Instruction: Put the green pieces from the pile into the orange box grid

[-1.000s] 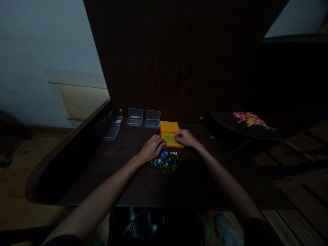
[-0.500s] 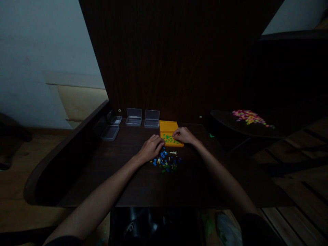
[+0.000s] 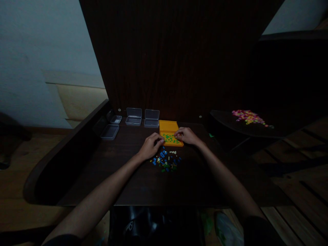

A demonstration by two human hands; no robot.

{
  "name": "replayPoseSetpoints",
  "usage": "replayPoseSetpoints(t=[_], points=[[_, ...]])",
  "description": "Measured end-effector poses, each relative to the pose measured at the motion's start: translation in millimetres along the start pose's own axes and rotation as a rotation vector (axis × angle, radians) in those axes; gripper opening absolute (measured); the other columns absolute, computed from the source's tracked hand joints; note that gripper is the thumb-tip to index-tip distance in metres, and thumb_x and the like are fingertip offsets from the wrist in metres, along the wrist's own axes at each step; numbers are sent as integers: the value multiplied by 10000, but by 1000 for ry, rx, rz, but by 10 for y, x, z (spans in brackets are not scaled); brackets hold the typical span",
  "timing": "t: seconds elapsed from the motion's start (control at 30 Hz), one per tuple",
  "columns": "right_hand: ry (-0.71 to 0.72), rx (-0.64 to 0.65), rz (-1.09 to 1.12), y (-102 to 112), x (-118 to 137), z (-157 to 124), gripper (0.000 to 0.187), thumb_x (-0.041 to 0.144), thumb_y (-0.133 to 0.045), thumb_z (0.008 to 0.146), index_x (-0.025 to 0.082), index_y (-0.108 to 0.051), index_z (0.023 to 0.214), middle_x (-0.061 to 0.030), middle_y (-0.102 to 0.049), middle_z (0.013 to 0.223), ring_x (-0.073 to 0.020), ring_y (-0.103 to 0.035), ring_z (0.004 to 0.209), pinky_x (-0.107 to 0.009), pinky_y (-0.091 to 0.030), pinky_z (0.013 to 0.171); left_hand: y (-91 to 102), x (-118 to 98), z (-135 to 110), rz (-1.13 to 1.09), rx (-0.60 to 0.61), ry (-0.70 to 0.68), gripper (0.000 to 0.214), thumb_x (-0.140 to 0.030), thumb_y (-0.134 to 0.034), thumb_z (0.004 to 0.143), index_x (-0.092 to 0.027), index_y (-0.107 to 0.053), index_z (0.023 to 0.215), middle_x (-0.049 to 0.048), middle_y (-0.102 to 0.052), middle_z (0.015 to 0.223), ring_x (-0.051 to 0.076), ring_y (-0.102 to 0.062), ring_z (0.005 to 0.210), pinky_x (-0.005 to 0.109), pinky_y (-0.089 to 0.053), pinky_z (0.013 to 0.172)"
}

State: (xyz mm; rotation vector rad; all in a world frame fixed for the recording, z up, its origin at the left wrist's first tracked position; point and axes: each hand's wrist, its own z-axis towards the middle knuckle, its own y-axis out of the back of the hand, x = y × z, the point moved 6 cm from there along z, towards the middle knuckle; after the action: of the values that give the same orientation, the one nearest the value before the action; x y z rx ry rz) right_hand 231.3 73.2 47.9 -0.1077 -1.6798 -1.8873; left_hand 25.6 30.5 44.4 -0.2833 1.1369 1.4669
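Note:
An open yellow plastic box (image 3: 169, 125) stands on the dark tabletop, its lid tipped back, with several small green pieces (image 3: 169, 137) spread in its tray. My left hand (image 3: 150, 147) is at the tray's left front corner, thumb and fingers closed on the box edge. Over the tray's right side, my right hand (image 3: 188, 136) has thumb and fingertips pinched together; what they hold is too small to make out. In front of the box lies a loose heap of tiny building bricks (image 3: 166, 160), blue, white, green and yellow.
Two open clear plastic boxes (image 3: 133, 121) (image 3: 152, 122) stand along the back panel. Further left are another clear box (image 3: 110, 132) and a smaller one (image 3: 116, 119) by the side board. A pink and yellow pile of small pieces (image 3: 248, 117) lies on a separate surface at right.
My right hand has shifted slightly right over the tray, its fingertips still together. My left hand has turned a little, its thumb showing more plainly at the box corner.

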Motion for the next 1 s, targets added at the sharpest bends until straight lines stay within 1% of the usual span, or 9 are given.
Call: replayPoseSetpoints(t=[0.13,0.2,0.33,0.43,0.53,0.67,0.83,0.93,1.0], points=[[112,-78,70,28,142,-137,174,160,-594,794,137,-753,859,-53,-645,782,-140,-565,673,-242,-426,621,-45,207,21,-259,-19,198,260,-407,-630,829,-156,-670,880,35,-678,779,165,-623,722,292,-498,690],[162,-124,126,23,246,-214,181,200,-586,816,144,-745,882,-57,-637,792,-151,-555,689,-255,-428,624,-81,265,23,-415,-20,260,332,-459,-690,765,-144,-665,870,39,-686,762,161,-627,690,289,-502,669],[190,-177,224,-43,464,-323,193,283,-599,835,171,-739,908,-48,-623,779,-137,-508,630,-250,-404,574,-120,276,15,-590,-17,322,415,-482,-772,673,-142,-641,872,46,-698,764,161,-644,682,301,-516,677],[235,-201,282,-80,635,-359,223,323,-595,859,182,-737,958,-42,-611,772,-135,-499,627,-249,-402,571,-128,247,0,-616,2,333,442,-478,-794,651,-144,-620,881,26,-681,731,150,-641,666,294,-516,674],[259,-180,320,-107,738,-356,242,372,-594,877,196,-736,965,-33,-604,760,-132,-493,626,-247,-401,565,-135,220,-9,-627,17,319,455,-492,-787,658,-151,-589,884,4,-660,711,137,-629,651,282,-507,668],[254,-149,332,-142,767,-341,251,416,-610,872,211,-741,931,-26,-605,757,-126,-484,614,-242,-396,548,-150,219,-15,-635,9,310,474,-502,-786,654,-170,-537,883,-20,-638,692,122,-610,633,265,-492,656],[272,-146,329,-145,760,-346,246,401,-610,875,197,-739,926,-28,-610,763,-126,-484,612,-246,-397,561,-163,217,-16,-639,13,300,480,-516,-775,667,-180,-505,879,-20,-639,688,128,-616,640,264,-482,656],[262,-145,309,-71,671,-319,225,363,-601,881,185,-736,908,-31,-614,764,-127,-497,629,-246,-398,578,-171,202,-14,-658,33,308,471,-528,-740,710,-177,-506,920,1,-668,724,135,-625,657,269,-480,665],[243,-179,291,19,540,-284,205,324,-599,876,173,-735,895,-34,-608,772,-131,-509,655,-247,-401,599,-161,199,-10,-647,18,315,460,-534,-718,730,-173,-515,933,8,-675,736,140,-630,677,272,-479,677]])
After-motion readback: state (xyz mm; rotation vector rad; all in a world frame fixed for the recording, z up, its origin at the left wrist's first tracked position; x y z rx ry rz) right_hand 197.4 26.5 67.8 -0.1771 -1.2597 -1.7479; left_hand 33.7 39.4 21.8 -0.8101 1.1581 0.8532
